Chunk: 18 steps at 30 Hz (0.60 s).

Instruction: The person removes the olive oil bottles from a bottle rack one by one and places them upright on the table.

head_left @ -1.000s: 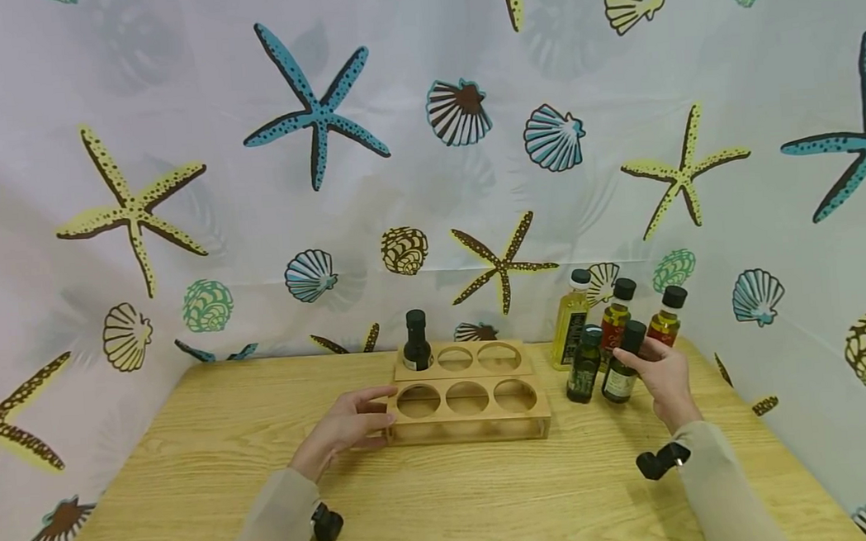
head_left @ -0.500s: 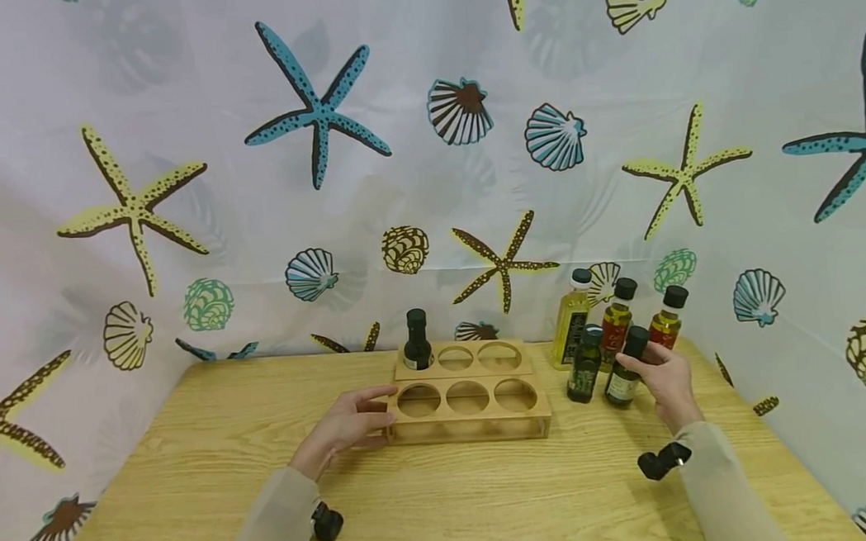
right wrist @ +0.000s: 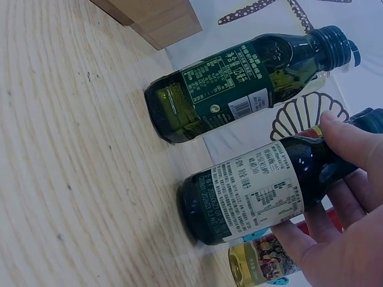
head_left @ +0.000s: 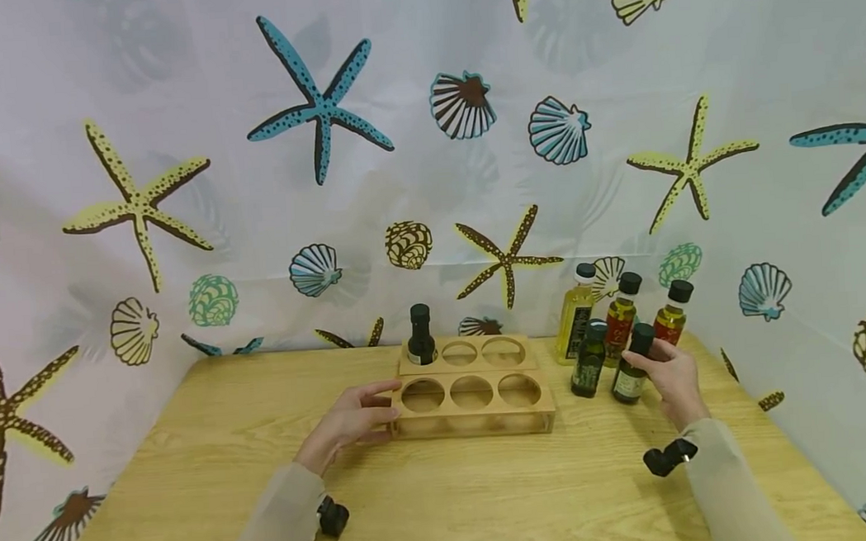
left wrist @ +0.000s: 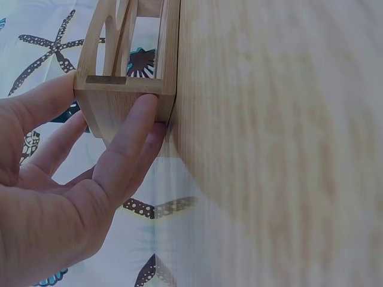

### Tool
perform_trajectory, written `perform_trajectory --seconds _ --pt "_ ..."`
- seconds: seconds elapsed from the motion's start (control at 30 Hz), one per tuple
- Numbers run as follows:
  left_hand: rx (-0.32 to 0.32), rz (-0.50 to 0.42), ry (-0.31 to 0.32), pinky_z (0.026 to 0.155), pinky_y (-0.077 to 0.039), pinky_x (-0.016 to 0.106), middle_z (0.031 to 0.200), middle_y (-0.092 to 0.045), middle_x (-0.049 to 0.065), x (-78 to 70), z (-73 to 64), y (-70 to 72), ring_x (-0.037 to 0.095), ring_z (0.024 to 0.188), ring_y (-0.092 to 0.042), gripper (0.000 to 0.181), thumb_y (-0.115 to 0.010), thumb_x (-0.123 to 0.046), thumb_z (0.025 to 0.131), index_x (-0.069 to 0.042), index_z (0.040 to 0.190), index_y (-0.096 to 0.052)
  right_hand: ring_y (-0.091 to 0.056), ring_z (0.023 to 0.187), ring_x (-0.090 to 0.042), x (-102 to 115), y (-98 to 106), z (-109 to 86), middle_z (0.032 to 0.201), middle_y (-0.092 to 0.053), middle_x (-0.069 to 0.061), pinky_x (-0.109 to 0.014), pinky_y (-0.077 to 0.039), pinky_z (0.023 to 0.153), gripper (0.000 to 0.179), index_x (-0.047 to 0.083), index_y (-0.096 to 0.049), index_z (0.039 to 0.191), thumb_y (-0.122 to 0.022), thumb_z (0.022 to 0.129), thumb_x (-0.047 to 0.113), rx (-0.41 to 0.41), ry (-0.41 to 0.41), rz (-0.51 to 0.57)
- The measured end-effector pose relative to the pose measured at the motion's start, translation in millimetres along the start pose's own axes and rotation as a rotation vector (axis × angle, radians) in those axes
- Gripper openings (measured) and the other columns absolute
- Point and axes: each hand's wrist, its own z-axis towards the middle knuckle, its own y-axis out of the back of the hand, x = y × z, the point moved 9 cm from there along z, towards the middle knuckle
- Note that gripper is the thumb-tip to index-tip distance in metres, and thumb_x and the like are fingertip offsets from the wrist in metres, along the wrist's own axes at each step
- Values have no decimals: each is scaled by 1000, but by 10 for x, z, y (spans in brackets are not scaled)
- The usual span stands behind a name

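Note:
My left hand [head_left: 354,414] rests its fingertips against the left end of a two-tier wooden bottle rack [head_left: 475,423]. Its fingers look fairly straight in the left wrist view. A small dark bottle [head_left: 422,347] stands in the rack's back-left hole. At the right, my right hand [head_left: 674,378] holds a dark bottle with a pale label [right wrist: 260,188] by its neck and shoulder, thumb on one side and fingers on the other. That bottle leans slightly; whether its base touches the table I cannot tell. Just left of it stands a green-labelled bottle [right wrist: 227,89], apart from the hand.
Behind the held bottle stand a tall yellow oil bottle [head_left: 574,324] and two red-labelled oil bottles, one in the middle [head_left: 618,325] and one at the right [head_left: 669,325], partly hidden by my hand. A patterned curtain [head_left: 354,192] hangs behind the wooden table [head_left: 477,499].
The held bottle and my right hand have shifted slightly right and nearer, away from the green-labelled bottle. My left hand stays at the rack. The head view has tilted a little.

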Motion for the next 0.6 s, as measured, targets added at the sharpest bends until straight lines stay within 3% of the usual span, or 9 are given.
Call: perform_trajectory --seconds 0.6 --pt "14 -14 7 90 -56 47 145 -44 25 -25 -9 -16 36 125 -54 54 -65 -11 95 -16 146 -49 -45 134 -34 -12 4 -11 147 -45 -18 -54 -35 114 73 8 -40 151 -74 89 30 2 -12 11"
